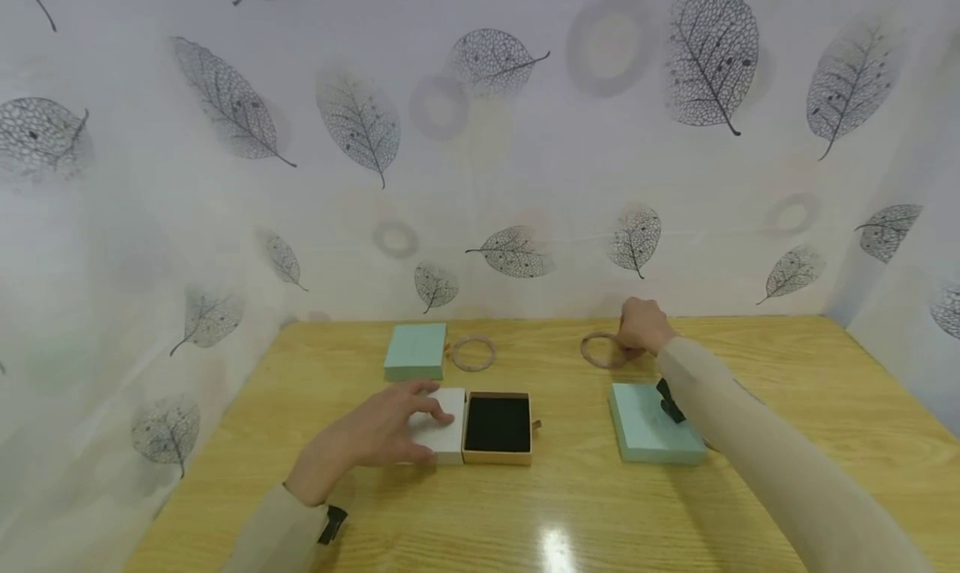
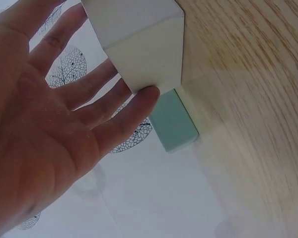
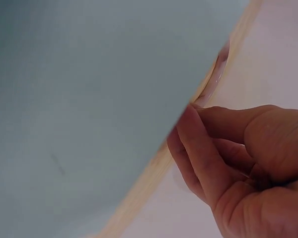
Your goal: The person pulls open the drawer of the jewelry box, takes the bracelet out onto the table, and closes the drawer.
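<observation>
My left hand [image 1: 390, 423] spans a white box sleeve [image 1: 448, 423], thumb on the near side and fingers over its top and far side. In the left wrist view, fingertips touch the white sleeve [image 2: 149, 54]. Against the sleeve's right end stands a box drawer [image 1: 498, 458] with a black lining and a small ribbon tab. At the far right my right hand [image 1: 645, 327] pinches the right side of a pale pinkish bangle [image 1: 592, 361] lying on the table. Close up, thumb and forefinger meet on the bangle [image 3: 216, 74]; a mint box [image 3: 89, 99] hides part of it.
A mint box [image 1: 416, 348] sits at the back left, with a second bangle [image 1: 474, 368] beside it. Another mint box [image 1: 652, 431] lies beneath my right forearm. Leaf-patterned cloth [image 1: 360, 215] rises behind the wooden table [image 1: 570, 490].
</observation>
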A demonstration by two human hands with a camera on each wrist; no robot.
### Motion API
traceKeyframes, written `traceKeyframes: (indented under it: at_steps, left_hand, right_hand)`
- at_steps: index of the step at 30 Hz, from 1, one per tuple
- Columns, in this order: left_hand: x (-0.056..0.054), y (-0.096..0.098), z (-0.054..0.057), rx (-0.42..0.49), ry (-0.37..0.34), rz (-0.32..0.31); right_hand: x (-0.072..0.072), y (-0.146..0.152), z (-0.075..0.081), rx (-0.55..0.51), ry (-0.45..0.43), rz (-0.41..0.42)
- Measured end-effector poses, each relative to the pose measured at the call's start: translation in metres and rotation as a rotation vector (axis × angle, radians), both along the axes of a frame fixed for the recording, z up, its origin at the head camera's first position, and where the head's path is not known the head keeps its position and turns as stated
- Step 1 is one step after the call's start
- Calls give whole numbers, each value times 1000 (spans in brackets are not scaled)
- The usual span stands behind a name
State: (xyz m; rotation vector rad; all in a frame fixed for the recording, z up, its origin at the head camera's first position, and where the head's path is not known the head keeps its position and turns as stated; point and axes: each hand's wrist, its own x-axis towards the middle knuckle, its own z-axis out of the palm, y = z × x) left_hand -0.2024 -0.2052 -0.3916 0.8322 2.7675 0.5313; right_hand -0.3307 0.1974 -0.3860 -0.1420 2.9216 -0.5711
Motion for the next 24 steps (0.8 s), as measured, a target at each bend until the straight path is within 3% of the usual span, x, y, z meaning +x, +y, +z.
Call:
traceKeyframes:
  at_steps: [11,14,21,24]
  left_hand:
    - [-1,-1,1,11,5,-26]
    - [0,-3,-2,38,14,-44]
    - [3,-7,-7,98,20,-51]
    - [3,-7,-6,103,14,-46]
  right_hand:
    - [2,4,5,-54,-40,-18]
    - [7,2,9,-84,-9,-14]
    - [43,-22,27,-157,182,107]
    - [63,-35,27,-232,203,178]
